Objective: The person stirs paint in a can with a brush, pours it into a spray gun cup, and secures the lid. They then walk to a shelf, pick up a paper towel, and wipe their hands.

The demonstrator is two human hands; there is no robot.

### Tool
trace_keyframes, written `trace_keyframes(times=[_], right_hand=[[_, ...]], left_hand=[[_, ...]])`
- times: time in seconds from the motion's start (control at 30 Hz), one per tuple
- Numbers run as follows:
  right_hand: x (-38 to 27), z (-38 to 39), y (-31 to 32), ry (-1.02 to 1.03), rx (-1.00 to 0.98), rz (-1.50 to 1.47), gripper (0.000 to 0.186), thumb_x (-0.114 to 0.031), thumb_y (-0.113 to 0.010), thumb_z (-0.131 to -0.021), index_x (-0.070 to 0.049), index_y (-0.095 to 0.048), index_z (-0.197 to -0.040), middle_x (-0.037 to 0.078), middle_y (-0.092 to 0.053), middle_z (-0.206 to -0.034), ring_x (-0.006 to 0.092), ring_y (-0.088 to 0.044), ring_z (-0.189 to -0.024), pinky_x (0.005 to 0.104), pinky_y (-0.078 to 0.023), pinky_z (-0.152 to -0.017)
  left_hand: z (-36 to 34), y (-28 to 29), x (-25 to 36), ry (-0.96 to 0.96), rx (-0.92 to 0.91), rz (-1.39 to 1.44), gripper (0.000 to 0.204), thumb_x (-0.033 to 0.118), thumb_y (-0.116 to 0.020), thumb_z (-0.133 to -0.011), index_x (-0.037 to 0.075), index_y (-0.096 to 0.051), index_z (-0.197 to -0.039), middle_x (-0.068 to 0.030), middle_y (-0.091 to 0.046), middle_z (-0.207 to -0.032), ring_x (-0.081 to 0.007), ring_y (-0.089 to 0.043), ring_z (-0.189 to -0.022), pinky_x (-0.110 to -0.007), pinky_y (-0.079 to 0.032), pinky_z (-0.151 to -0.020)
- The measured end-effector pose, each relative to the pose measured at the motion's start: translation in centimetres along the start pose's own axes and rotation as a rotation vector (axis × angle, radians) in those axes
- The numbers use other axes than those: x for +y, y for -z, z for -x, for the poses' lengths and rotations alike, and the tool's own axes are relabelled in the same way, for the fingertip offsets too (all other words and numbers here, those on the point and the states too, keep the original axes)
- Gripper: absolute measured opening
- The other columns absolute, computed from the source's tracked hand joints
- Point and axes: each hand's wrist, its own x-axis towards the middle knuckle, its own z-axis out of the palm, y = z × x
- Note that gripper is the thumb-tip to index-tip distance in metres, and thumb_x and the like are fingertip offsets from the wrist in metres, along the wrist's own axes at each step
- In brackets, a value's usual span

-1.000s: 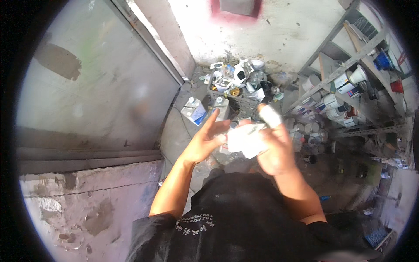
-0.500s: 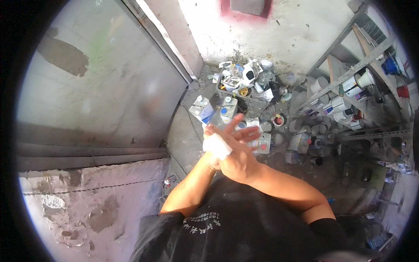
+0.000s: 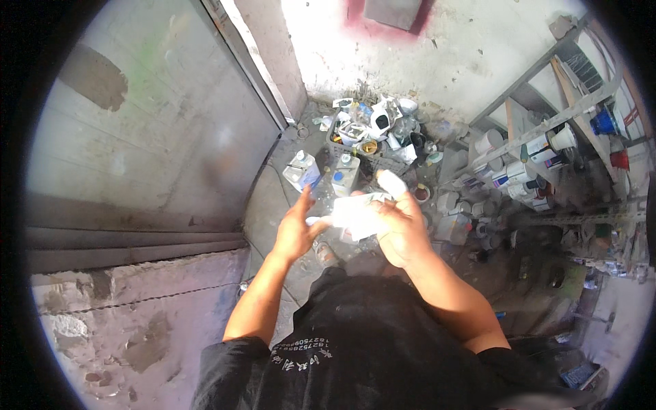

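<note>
In front of my body my two hands are apart. My right hand (image 3: 404, 232) is closed on a white, tissue-like wipe (image 3: 359, 216), so bright in the sun that its weave and edges are washed out. Another white piece (image 3: 393, 183) sticks up beside the fingers of this hand; I cannot tell whether it belongs to the same wipe. My left hand (image 3: 294, 232) has its fingers stretched out toward the wipe's left end. A small white bit shows beside its thumb, and whether it touches the wipe is unclear.
Two square metal cans (image 3: 301, 171) stand on the floor ahead. Behind them a crate (image 3: 374, 164) overflows with used cups and scraps. On the right, a metal rack (image 3: 529, 147) holds many paint tins. A grey metal door (image 3: 164, 150) stands on the left.
My hands were pressed together with the white wipe at the left wrist. They have drawn apart, the left moving left and the right moving right with the wipe in it. The view has shifted slightly.
</note>
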Motion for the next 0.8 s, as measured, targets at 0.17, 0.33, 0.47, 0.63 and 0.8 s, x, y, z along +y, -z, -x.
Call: trace_keyframes(times=[0.17,0.33,0.47,0.63,0.8], right_hand=[[-0.1,-1.6,-0.8,-0.002,0.121,0.092,0.058,-0.005,-0.053,-0.095,-0.002,-0.025,-0.145,0.023,-0.054,-0.128,0.0289,-0.060,-0.109,0.0389,-0.053,-0.089],[0.6,-1.9,-3.1,0.014,0.046,0.085,0.054,-0.004,-0.053,-0.094,-0.005,-0.031,-0.143,0.023,-0.051,-0.131,0.0317,-0.055,-0.117,0.0471,-0.047,-0.098],[1.3,-2.7,-4.3,0.014,0.054,0.072,0.049,-0.007,-0.050,-0.097,-0.005,-0.033,-0.143,0.022,-0.051,-0.133,0.0304,-0.054,-0.119,0.0444,-0.047,-0.097],[3.5,-4.7,-3.6,-0.068,0.139,0.113,0.047,-0.006,-0.048,-0.097,-0.004,-0.035,-0.143,0.016,-0.056,-0.124,0.0259,-0.058,-0.110,0.0398,-0.048,-0.092],[4.9,-5.0,-2.1,-0.180,0.113,0.247,0.048,-0.004,-0.049,-0.096,-0.004,-0.035,-0.142,0.014,-0.056,-0.119,0.0238,-0.059,-0.106,0.0401,-0.051,-0.086]], left_hand=[[0.5,0.5,0.2,-0.072,-0.393,1.477,0.132,0.090,-0.053,-0.050,0.018,-0.015,-0.154,-0.0141,-0.042,-0.144,-0.0312,-0.042,-0.131,-0.055,-0.036,-0.106],[-0.7,1.3,0.9,-0.137,-0.524,1.647,0.134,0.089,-0.056,-0.047,0.020,-0.016,-0.154,-0.0130,-0.034,-0.151,-0.0308,-0.036,-0.137,-0.056,-0.032,-0.108],[-1.3,1.6,1.1,-0.140,-0.494,1.585,0.130,0.086,-0.059,-0.051,0.016,-0.019,-0.153,-0.0113,-0.035,-0.150,-0.0288,-0.034,-0.138,-0.054,-0.029,-0.110],[-1.8,1.5,0.9,-0.086,-0.297,1.192,0.106,0.044,-0.083,-0.071,0.012,-0.023,-0.152,-0.0093,-0.040,-0.146,-0.0246,-0.035,-0.137,-0.045,-0.029,-0.113],[-2.6,2.1,-0.5,-0.146,-0.198,1.063,0.076,0.008,-0.076,-0.081,0.008,-0.038,-0.146,-0.0107,-0.054,-0.132,-0.0192,-0.054,-0.117,-0.034,-0.045,-0.099]])
